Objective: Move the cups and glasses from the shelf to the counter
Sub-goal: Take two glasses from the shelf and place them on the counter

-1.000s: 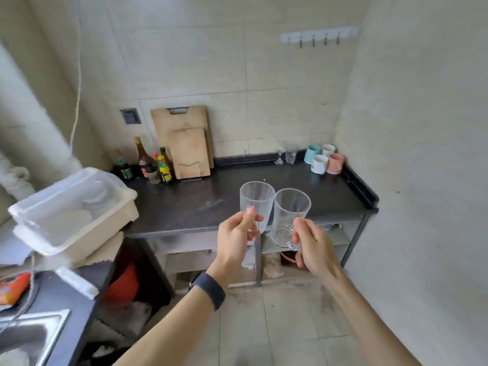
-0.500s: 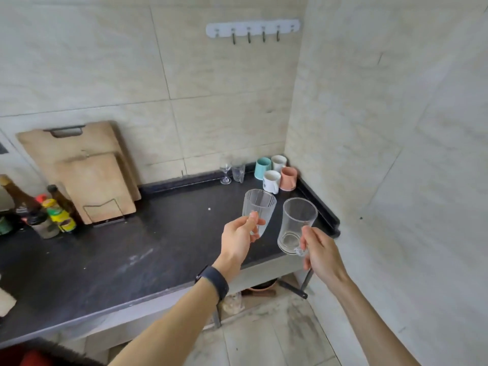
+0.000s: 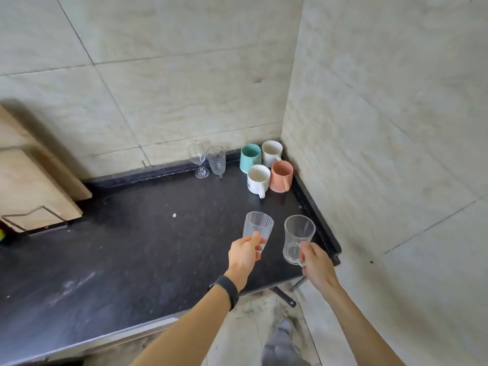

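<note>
Two clear glasses are held upright above the right end of the dark counter (image 3: 126, 249). Left hand (image 3: 244, 253), wearing a black wristband (image 3: 227, 287), pinches the lower part of a ribbed tumbler (image 3: 257, 228) between thumb and fingers. Right hand (image 3: 315, 262) is closed around the handle of a glass mug (image 3: 298, 239). In the far corner stand a teal mug (image 3: 250, 157), two white mugs (image 3: 258, 179) and a pink mug (image 3: 282, 175), clustered together; just left of them, a wine glass (image 3: 197, 159) and a patterned glass (image 3: 216, 160). Wooden cutting boards (image 3: 34, 186) lean against the wall at left.

Bare counter (image 3: 132, 247) before corner mugs (image 3: 266, 167)
</note>
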The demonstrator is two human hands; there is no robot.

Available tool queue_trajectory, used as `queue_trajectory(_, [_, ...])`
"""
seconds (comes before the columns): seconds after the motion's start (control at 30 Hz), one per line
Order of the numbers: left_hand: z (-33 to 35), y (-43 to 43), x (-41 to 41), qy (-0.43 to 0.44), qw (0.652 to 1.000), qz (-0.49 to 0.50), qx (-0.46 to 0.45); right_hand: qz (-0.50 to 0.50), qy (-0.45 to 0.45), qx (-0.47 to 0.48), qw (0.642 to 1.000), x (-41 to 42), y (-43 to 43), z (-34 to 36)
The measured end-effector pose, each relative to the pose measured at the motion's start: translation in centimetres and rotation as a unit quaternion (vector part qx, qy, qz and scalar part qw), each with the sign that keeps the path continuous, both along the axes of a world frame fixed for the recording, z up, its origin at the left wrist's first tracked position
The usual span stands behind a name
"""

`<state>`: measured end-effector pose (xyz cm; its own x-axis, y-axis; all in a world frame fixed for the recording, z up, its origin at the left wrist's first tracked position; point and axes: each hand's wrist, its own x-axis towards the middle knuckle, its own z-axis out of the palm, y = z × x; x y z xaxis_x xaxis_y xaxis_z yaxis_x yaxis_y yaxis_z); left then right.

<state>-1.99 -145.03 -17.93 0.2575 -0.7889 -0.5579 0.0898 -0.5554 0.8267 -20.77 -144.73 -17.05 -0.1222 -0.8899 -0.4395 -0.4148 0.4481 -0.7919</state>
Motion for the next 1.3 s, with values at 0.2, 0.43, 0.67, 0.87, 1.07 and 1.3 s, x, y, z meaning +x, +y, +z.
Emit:
queue_trajectory(0.2, [-3.2,-6.1,-3.9,0.058,0.995,0.067,0.051,0.012,-0.003,0.061,0.998,-1.3,-7.5,-3.9])
queue_trajectory(0.43, [-5.9,-10.4,-4.3,0.114,0.992,0.055,0.023,-0.011,-0.069,0.089,0.994,-1.6,-12.3,-7.0])
queue_trajectory(0.67, [-8.0,-12.3,-4.2,0.152,0.987,0.018,0.045,-0.039,-0.083,0.067,0.994,-1.3,-15.9,-8.4])
queue_trajectory(0.87, [-8.5,-13.3,-5.0,0.103,0.993,-0.044,0.043,-0.033,-0.061,0.049,0.996,-1.2,-17.4,-9.0])
queue_trajectory(1.07, [-8.9,-14.5,-5.2,0.016,0.994,-0.101,0.028,-0.03,-0.083,0.057,0.994,-1.0,-18.4,-8.8])
queue_trajectory(1.3, [-8.6,-14.3,-4.9,0.0,0.991,-0.125,0.048,-0.028,-0.093,0.071,0.993,-1.0,-18.8,-9.1])
